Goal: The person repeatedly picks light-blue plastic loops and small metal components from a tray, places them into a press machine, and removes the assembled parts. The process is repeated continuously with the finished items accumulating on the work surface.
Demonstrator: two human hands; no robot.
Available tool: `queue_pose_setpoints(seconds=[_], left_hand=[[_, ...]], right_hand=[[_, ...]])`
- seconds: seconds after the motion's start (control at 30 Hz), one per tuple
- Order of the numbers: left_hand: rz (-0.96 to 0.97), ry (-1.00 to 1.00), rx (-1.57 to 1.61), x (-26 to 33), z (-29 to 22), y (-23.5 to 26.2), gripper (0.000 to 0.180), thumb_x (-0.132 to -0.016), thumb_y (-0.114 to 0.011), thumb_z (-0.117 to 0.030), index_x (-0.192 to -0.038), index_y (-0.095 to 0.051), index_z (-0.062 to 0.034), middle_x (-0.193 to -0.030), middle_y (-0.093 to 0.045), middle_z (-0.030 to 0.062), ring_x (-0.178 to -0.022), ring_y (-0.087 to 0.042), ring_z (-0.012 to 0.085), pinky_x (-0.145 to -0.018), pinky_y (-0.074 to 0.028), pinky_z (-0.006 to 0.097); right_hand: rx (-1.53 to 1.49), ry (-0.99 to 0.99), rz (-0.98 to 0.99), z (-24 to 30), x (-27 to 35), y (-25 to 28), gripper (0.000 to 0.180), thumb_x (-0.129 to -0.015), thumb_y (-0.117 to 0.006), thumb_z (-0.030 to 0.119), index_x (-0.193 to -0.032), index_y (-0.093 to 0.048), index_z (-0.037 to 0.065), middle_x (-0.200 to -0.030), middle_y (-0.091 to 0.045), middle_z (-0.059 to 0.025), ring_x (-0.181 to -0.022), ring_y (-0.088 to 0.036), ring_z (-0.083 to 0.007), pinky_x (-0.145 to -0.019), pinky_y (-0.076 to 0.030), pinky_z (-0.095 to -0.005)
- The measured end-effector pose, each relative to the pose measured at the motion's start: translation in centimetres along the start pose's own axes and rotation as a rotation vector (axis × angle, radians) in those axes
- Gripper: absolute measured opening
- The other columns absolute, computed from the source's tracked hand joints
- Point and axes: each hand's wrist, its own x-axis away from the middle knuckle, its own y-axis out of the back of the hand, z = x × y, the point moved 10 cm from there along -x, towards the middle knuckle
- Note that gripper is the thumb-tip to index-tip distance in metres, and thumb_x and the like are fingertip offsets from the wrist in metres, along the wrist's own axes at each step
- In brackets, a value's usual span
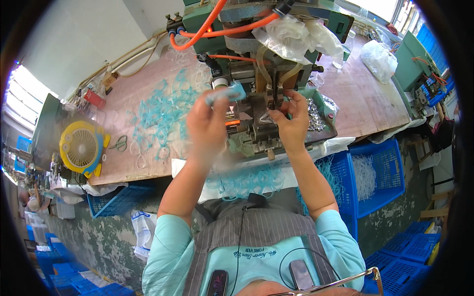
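Observation:
My left hand (206, 121), smeared by motion, is raised at the left front of a green bench press (261, 106). Its fingers are closed around a light-blue piece (233, 92), too blurred to name exactly. My right hand (292, 122) is at the press head, thumb and fingertips bent together beside the tooling. Whatever is between those fingertips is too small to make out. A tray of small shiny metal parts (315, 116) stands just right of this hand. Light-blue cord loops (247, 181) lie on a white sheet across my lap.
More light-blue loops (165, 111) are spread over the wooden table left of the press. A yellow fan (81, 147) and scissors (119, 143) are farther left. Blue crates (380, 172) stand at right, with pale cords inside. Orange air hoses (205, 24) arch above the press.

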Motion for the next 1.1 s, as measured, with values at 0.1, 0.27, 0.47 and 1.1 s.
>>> queue_pose_setpoints(seconds=[0.1,0.27,0.47,1.1], left_hand=[[0.212,-0.504,-0.173,3.0,-3.8,-3.6,0.020,-0.094,-0.059,-0.019,-0.095,-0.065,0.0001,-0.092,-0.069,0.0138,-0.087,-0.066,0.0263,-0.082,-0.051,0.043],[0.477,-0.584,-0.195,6.8,-2.1,-8.1,0.020,-0.088,-0.066,-0.022,-0.099,-0.065,-0.0053,-0.099,-0.068,0.0103,-0.091,-0.064,0.0276,-0.088,-0.051,0.045],[0.511,-0.551,-0.202,7.3,-1.2,-8.5,0.028,-0.078,-0.072,-0.017,-0.103,-0.063,-0.0072,-0.103,-0.066,0.0071,-0.093,-0.063,0.0256,-0.090,-0.049,0.045],[-0.091,0.027,-1.017,1.1,14.8,8.4,0.026,-0.081,-0.069,-0.028,-0.096,-0.068,-0.0072,-0.105,-0.062,0.0126,-0.102,-0.053,0.0346,-0.087,-0.041,0.043]], right_hand=[[0.034,0.015,0.009,-0.4,0.0,0.2,0.053,-0.076,-0.068,-0.005,-0.123,-0.047,0.001,-0.091,-0.066,-0.0069,-0.083,-0.061,-0.0115,-0.074,-0.049,-0.0251],[0.538,0.367,-0.178,-0.8,-2.6,6.2,0.034,-0.075,-0.074,0.010,-0.107,-0.063,0.007,-0.086,-0.071,-0.0061,-0.076,-0.064,-0.0231,-0.071,-0.049,-0.0365],[0.913,0.068,-0.286,-8.2,-4.4,14.3,0.026,-0.079,-0.070,0.009,-0.104,-0.067,0.012,-0.084,-0.071,-0.0065,-0.080,-0.067,-0.0243,-0.073,-0.052,-0.0367],[0.998,0.471,-0.211,-6.2,-4.4,10.1,0.005,-0.081,-0.069,0.011,-0.086,-0.068,0.012,-0.082,-0.067,-0.0083,-0.079,-0.062,-0.0295,-0.069,-0.049,-0.0395]])
